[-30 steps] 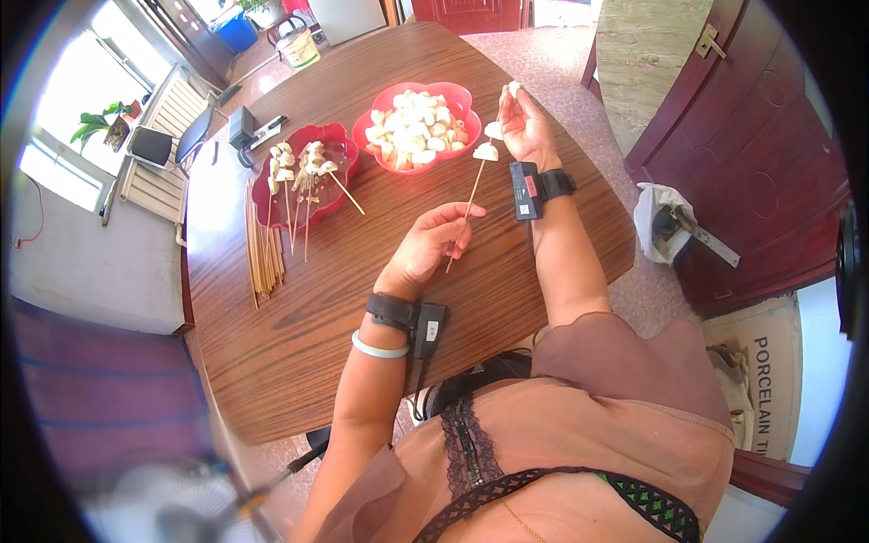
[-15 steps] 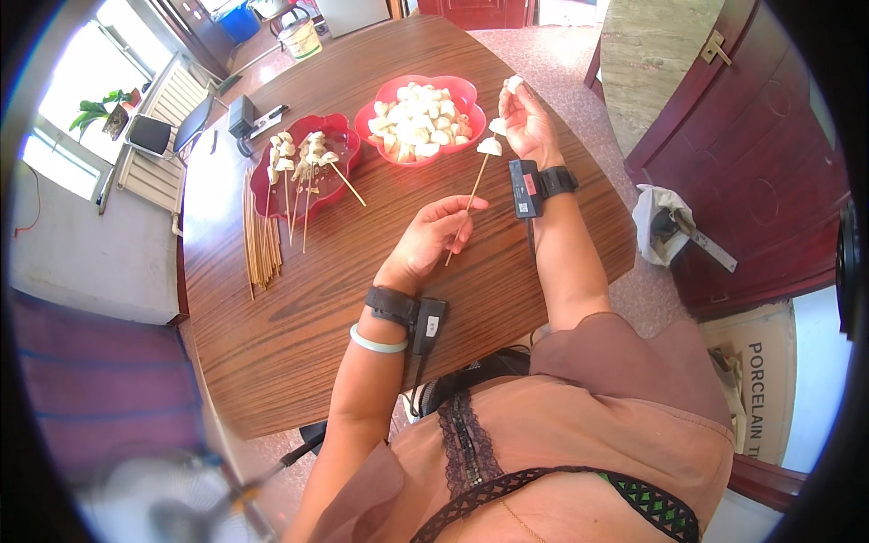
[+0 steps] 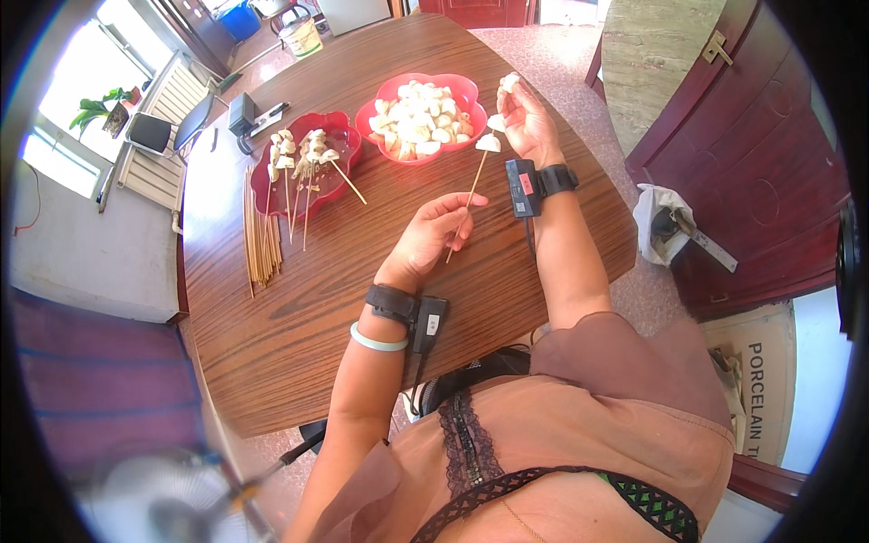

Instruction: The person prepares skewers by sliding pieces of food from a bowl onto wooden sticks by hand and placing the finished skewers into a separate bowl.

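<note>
My left hand (image 3: 433, 233) pinches the lower end of a thin wooden skewer (image 3: 469, 197) that slants up to the right over the brown wooden table (image 3: 308, 299). My right hand (image 3: 525, 122) grips white food pieces (image 3: 490, 133) at the skewer's upper end, another piece sticking up above the fingers. Just left of that hand stands a red flower-shaped bowl (image 3: 459, 89) heaped with white pieces. Further left, a darker red dish (image 3: 335, 127) holds several loaded skewers, their sticks jutting over its rim.
A bundle of bare skewers (image 3: 260, 231) lies along the table's left side. A dark device (image 3: 244, 116) sits at the far left corner. A dark red cabinet (image 3: 751, 163) and a white bag (image 3: 659, 217) on the floor are to the right. A radiator is beyond the table's left edge.
The skewer stays between both hands. My right hand has shifted slightly at the skewer's tip, working the white pieces; my left hand holds steady.
</note>
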A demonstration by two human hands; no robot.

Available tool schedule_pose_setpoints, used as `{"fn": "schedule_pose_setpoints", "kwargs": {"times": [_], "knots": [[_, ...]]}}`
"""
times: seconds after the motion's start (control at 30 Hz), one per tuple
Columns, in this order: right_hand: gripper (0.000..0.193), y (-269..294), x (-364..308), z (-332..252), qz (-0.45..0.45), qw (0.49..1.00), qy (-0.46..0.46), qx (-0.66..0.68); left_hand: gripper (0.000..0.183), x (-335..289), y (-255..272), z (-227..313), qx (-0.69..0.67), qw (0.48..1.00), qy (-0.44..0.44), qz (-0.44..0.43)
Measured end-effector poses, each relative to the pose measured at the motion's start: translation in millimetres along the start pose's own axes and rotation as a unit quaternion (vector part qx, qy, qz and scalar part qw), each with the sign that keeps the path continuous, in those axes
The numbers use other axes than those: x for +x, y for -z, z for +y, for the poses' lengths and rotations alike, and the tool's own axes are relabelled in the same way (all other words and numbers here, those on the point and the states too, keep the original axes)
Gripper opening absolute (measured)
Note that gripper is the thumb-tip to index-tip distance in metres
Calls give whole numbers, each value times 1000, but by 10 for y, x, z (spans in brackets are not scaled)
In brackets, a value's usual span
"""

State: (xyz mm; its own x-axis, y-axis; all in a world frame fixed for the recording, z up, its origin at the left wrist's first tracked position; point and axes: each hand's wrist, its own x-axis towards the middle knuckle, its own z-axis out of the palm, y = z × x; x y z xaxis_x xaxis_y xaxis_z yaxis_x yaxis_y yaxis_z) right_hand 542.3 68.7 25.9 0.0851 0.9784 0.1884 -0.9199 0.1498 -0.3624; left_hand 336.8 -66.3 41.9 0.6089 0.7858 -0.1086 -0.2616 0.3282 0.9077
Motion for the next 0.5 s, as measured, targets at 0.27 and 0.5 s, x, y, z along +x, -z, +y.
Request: {"fn": "schedule_pose_setpoints", "kwargs": {"times": [0.27,0.5], "knots": [[20,31,18,5,-2,1000,-4,-14,25,-2,7,1,0,1000,-1,-2],[18,-4,-7,22,8,996,-10,-86,25,1,12,3,-2,1000,-2,3]]}}
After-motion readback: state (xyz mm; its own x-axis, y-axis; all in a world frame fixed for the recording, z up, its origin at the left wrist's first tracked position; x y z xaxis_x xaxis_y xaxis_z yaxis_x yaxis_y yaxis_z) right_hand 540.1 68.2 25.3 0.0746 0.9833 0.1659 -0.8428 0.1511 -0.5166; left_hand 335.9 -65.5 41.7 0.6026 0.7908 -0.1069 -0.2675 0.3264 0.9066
